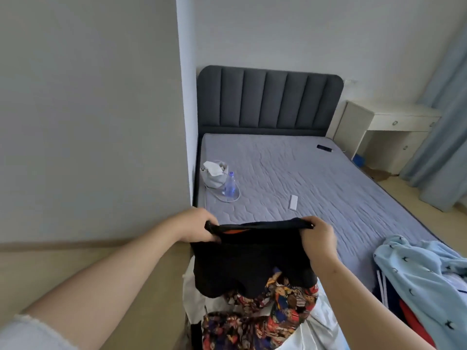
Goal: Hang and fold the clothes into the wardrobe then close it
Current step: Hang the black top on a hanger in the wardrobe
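Head: left hand (197, 226), right hand (319, 236) grip garment (252, 263); bag (214, 180) holds tissue (211, 165).

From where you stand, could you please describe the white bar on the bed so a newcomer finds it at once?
Find the grey quilted mattress below the dark padded headboard. Near its middle lies a small flat white rectangular bar. Unlike the clear plastic bottle left of it, it is opaque.
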{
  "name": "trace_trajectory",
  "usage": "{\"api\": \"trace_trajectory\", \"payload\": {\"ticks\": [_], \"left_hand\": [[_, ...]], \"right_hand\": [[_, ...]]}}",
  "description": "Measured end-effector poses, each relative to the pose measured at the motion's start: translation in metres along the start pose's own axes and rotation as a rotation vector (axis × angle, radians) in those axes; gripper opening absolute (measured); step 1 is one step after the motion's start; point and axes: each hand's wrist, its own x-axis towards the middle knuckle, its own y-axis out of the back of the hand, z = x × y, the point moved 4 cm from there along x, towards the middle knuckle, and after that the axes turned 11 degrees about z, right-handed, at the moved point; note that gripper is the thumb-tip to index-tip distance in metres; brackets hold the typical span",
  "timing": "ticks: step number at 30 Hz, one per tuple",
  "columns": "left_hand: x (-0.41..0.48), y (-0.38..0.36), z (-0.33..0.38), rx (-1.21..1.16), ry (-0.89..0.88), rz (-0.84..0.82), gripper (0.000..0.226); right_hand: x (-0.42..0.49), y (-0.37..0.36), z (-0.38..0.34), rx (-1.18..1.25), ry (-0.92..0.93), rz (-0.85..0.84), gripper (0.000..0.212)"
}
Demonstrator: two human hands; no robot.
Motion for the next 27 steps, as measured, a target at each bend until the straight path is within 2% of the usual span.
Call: {"api": "trace_trajectory", "payload": {"ticks": [1,5,9,12,17,22,27], "left_hand": [[-0.007,0.002,-0.010,-0.094,0.107,0.115,0.007],[-0.047,0.007,-0.046,-0.381,0.539,0.609,0.023],[-0.102,0.018,-0.084,-0.813,0.810,0.892,0.022],[-0.143,0.043,-0.114,-1.051,0.867,1.047,0.022],[-0.209,0.108,-0.156,-1.360,0.828,1.377,0.012],[-0.293,0.174,-0.206,-1.306,0.722,1.644,0.022],[-0.393,0.205,-0.273,-1.291,0.822,1.833,0.029]], "right_hand": [[-0.003,-0.004,0.000,-0.037,0.022,-0.028,0.037],[-0.032,-0.039,-0.007,-0.281,0.158,-0.195,0.041],[-0.071,-0.074,-0.021,-0.304,0.090,-0.293,0.036],[-0.102,-0.106,-0.055,-0.035,0.119,-0.390,0.032],[-0.165,-0.151,-0.144,0.386,0.150,-0.504,0.026],[-0.246,-0.206,-0.218,0.553,0.145,-0.654,0.026],[-0.359,-0.262,-0.268,0.596,0.157,-0.839,0.028]]}}
